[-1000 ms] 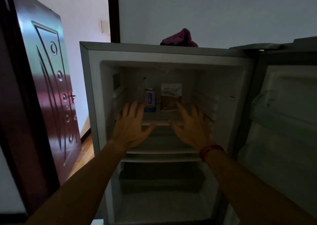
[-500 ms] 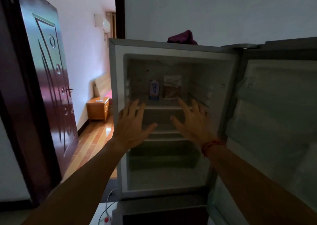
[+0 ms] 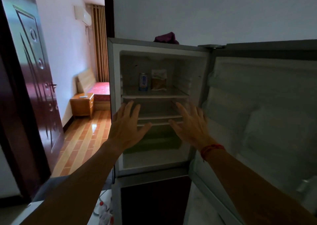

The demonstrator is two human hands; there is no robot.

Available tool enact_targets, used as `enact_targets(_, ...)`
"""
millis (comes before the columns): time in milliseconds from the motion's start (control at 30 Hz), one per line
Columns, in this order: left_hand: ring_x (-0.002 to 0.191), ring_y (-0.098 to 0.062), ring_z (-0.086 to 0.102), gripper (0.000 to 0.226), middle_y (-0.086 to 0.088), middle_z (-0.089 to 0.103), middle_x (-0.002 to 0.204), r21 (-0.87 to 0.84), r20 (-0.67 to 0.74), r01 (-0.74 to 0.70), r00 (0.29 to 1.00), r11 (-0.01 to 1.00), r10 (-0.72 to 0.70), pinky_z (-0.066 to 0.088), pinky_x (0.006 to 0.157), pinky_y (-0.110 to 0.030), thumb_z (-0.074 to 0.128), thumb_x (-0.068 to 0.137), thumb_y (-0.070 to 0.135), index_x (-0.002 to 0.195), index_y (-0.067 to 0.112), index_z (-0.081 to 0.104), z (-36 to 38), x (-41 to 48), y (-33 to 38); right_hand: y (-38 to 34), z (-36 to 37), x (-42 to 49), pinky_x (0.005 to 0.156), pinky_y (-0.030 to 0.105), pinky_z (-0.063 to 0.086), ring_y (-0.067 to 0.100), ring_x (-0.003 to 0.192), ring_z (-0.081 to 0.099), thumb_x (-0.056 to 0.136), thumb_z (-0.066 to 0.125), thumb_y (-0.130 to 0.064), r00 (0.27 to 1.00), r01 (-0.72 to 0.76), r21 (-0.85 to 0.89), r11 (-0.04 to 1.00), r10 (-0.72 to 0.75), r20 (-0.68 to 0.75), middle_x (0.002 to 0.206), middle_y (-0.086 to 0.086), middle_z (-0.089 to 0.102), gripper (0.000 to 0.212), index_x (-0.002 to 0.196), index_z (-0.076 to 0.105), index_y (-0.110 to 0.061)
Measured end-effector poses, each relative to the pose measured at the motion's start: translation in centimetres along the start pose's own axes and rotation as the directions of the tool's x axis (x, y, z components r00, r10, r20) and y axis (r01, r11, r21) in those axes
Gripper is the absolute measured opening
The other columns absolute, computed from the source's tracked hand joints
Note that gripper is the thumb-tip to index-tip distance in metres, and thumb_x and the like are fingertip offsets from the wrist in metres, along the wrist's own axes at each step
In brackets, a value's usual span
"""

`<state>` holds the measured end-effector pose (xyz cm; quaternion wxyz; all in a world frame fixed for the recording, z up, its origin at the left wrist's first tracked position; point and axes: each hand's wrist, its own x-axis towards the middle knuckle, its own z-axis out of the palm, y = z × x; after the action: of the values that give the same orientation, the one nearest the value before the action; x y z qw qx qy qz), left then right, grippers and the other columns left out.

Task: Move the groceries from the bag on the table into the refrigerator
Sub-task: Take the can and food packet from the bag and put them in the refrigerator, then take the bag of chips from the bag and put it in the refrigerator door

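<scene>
Both hands empty: left hand (image 3: 126, 130) and right hand (image 3: 190, 127) are flat, fingers spread, palms facing away. They hold nothing and, as far as I can tell, touch nothing. They hang in front of the open refrigerator (image 3: 113, 104), level with its middle shelves.

Just above and beyond the fingertips, on the top shelf (image 3: 154, 96): a can (image 3: 143, 82) and a pouch (image 3: 159, 79), upright, side by side, can on the left-hand side. Its door (image 3: 257, 113) is swung wide, right of the right hand. Bag and table not in view.

My read: two groceries stowed, hands free between trips. Can't tell how many items remain.

Next move calls for turning away to the bag, gripping another item and carrying it here. No handle work needed. Middle shelves right behind the hands are the nearest drop spot.
</scene>
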<state>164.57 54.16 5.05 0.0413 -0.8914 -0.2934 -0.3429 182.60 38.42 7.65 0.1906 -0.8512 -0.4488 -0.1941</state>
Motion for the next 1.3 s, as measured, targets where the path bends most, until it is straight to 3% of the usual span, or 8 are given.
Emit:
enact_targets(167, 0.144, -0.031, 0.025, 0.088, -0.010, 0.026, 0.156, -0.024, 0.003, 0.000, 1.000, 1.000, 0.000, 0.034, 0.111, -0.052, 0.028, 0.083, 0.077, 0.148, 0.018, 0.031, -1.4, -1.7, 2.4, 1.2, -2.2, -2.7, 0.109, 0.051, 0.028, 0.037, 0.139, 0.028, 0.087, 0.045, -0.067, 0.999, -0.001, -0.008, 1.000, 0.000, -0.037, 0.158, 0.013, 0.022, 0.074, 0.151, 0.019, -0.042)
enact_targets(433, 0.146, -0.030, 0.019, 0.088, -0.009, 0.021, 0.159, -0.015, 0.025, -0.004, 1.000, 1.000, 0.005, 0.026, 0.113, -0.049, 0.031, 0.083, 0.077, 0.150, 0.020, 0.026, -3.7, -5.4, 6.0, 2.8, -4.6, -6.8, 0.111, 0.053, 0.029, 0.039, 0.138, 0.029, 0.086, 0.041, -0.068, 1.000, 0.010, 0.042, 0.999, -0.010, -0.001, 0.158, 0.013, 0.020, 0.074, 0.151, 0.016, -0.043)
enact_targets(800, 0.145, -0.030, 0.022, 0.089, -0.010, 0.024, 0.158, -0.025, 0.029, -0.050, 0.998, 0.998, 0.051, 0.028, 0.114, -0.050, 0.031, 0.083, 0.077, 0.150, 0.019, 0.030, -7.6, -9.9, 10.1, 3.8, -7.6, -12.3, 0.106, 0.054, 0.034, 0.036, 0.134, 0.035, 0.082, 0.031, -0.077, 1.000, 0.000, -0.011, 1.000, 0.000, -0.013, 0.151, 0.012, 0.032, 0.076, 0.149, 0.016, -0.044)
enact_targets(900, 0.145, -0.030, 0.022, 0.090, -0.010, 0.024, 0.158, -0.053, 0.031, -0.077, 0.996, 0.996, 0.079, 0.029, 0.114, -0.051, 0.027, 0.081, 0.078, 0.150, 0.019, 0.030, -8.1, -10.2, 11.3, 4.2, -9.1, -13.8, 0.107, 0.053, 0.032, 0.035, 0.137, 0.032, 0.085, 0.036, -0.073, 1.000, -0.002, -0.028, 1.000, 0.001, -0.022, 0.153, 0.012, 0.029, 0.075, 0.150, 0.018, -0.041)
enact_targets(1000, 0.145, -0.029, 0.021, 0.092, -0.009, 0.023, 0.158, -0.105, 0.042, -0.109, 0.993, 0.988, 0.114, 0.029, 0.114, -0.052, 0.024, 0.079, 0.079, 0.150, 0.020, 0.029, -8.4, -10.4, 13.3, 4.8, -11.0, -15.6, 0.108, 0.052, 0.030, 0.036, 0.138, 0.029, 0.088, 0.042, -0.067, 0.999, -0.033, -0.026, 0.999, 0.032, -0.043, 0.154, 0.013, 0.027, 0.072, 0.150, 0.020, -0.038)
enact_targets(1133, 0.142, -0.029, 0.027, 0.090, -0.010, 0.029, 0.155, -0.163, 0.037, -0.194, 0.979, 0.967, 0.202, 0.030, 0.112, -0.048, 0.022, 0.079, 0.076, 0.147, 0.019, 0.035, -8.3, -9.8, 16.8, 7.0, -12.4, -17.4, 0.108, 0.051, 0.031, 0.035, 0.139, 0.030, 0.088, 0.038, -0.069, 0.994, -0.092, -0.062, 0.994, 0.088, -0.065, 0.158, 0.014, 0.022, 0.070, 0.149, 0.019, -0.040)
enact_targets(1300, 0.134, -0.032, 0.039, 0.077, -0.013, 0.042, 0.147, -0.267, -0.005, -0.329, 0.940, 0.906, 0.340, 0.035, 0.108, -0.046, 0.035, 0.087, 0.069, 0.140, 0.014, 0.043, -5.8, -8.0, 21.2, 10.3, -14.1, -20.1, 0.110, 0.050, 0.030, 0.033, 0.141, 0.027, 0.089, 0.041, -0.068, 0.966, -0.248, -0.134, 0.959, 0.235, -0.106, 0.160, 0.012, 0.018, 0.072, 0.151, 0.017, -0.040)
